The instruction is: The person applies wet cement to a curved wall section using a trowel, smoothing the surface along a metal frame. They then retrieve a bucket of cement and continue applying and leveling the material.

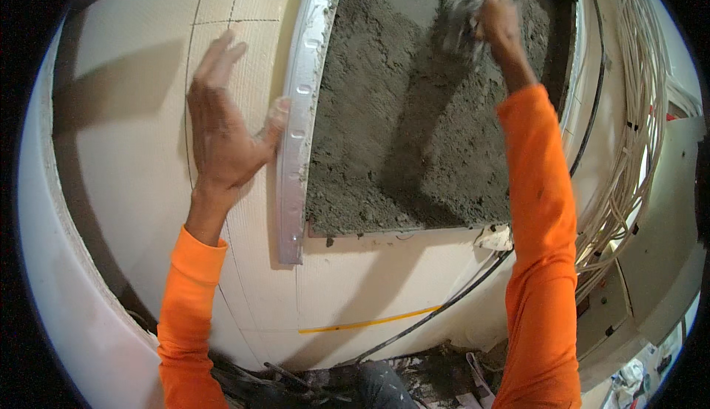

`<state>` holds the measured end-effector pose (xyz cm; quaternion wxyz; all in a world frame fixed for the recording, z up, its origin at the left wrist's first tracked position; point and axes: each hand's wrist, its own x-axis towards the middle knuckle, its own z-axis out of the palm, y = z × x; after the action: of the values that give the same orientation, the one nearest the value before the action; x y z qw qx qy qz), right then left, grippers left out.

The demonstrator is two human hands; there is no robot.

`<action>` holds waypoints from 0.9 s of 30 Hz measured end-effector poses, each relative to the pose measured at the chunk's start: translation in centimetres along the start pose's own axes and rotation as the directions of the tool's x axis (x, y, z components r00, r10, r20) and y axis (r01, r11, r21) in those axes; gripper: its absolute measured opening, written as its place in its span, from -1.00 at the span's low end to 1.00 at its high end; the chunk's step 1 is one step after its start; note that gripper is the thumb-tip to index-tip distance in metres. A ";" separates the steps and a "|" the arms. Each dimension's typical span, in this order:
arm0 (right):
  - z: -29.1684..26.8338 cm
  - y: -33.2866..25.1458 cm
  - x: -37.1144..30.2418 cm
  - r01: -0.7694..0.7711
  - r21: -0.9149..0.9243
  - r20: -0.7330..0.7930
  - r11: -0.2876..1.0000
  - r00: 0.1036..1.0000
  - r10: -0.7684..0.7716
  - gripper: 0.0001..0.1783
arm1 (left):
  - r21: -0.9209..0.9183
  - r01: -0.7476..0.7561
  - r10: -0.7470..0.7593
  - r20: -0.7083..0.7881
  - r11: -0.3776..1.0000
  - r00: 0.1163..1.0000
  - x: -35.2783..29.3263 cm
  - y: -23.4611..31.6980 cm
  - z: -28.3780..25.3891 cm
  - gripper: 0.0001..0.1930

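Note:
My right hand [500,23] is closed round the handle of a mortar-smeared plastering trowel [460,9], which is blurred by motion. Its blade lies against the upper part of a rectangle of wet grey mortar [370,106]. The mortar looks rough and crumbly low down and smoother near the top left. Along its left side runs a straight silver metal profile [291,187] with a row of oblong dents. My left hand [223,128] is open, its fingers spread over the cream board [140,165]. The left thumb reaches the profile's left edge; whether it presses on it I cannot tell.
Bundled pale cables [636,113] hang on the right, beside a black cable [597,61] that curves past the mortar's frame. Below the mortar is a yellow strip [370,323]. A grey panel [658,224] stands at the far right, with litter [632,379] beneath it.

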<state>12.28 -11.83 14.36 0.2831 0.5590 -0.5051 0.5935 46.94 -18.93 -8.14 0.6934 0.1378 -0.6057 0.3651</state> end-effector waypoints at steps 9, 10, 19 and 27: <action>-5.5 7.6 2.9 0.076 -0.138 -0.092 0.988 0.992 -0.089 -0.35 | 0.007 0.017 -0.017 0.046 1.000 0.999 -0.7 0.4 -0.4 -0.28; -3.8 6.6 2.6 0.091 -0.137 -0.054 0.986 0.994 -0.099 -0.37 | 0.033 0.022 -0.024 0.053 0.999 0.998 -0.6 0.5 -0.5 -0.27; -6.8 10.9 1.9 -0.057 -0.091 -0.128 0.994 0.991 0.045 -0.46 | -0.047 0.037 -0.037 0.003 0.998 0.999 -1.7 -2.2 -1.3 -0.31; 2.4 11.6 -9.4 0.370 -0.321 -0.238 0.872 0.860 -0.452 -0.40 | -0.045 0.044 -0.043 0.011 0.998 0.999 -2.0 -2.7 -2.6 -0.29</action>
<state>4.74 -15.66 1.84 0.5506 0.5131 -0.3974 0.5251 50.70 -19.86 -9.93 0.7010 0.1371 -0.6142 0.3355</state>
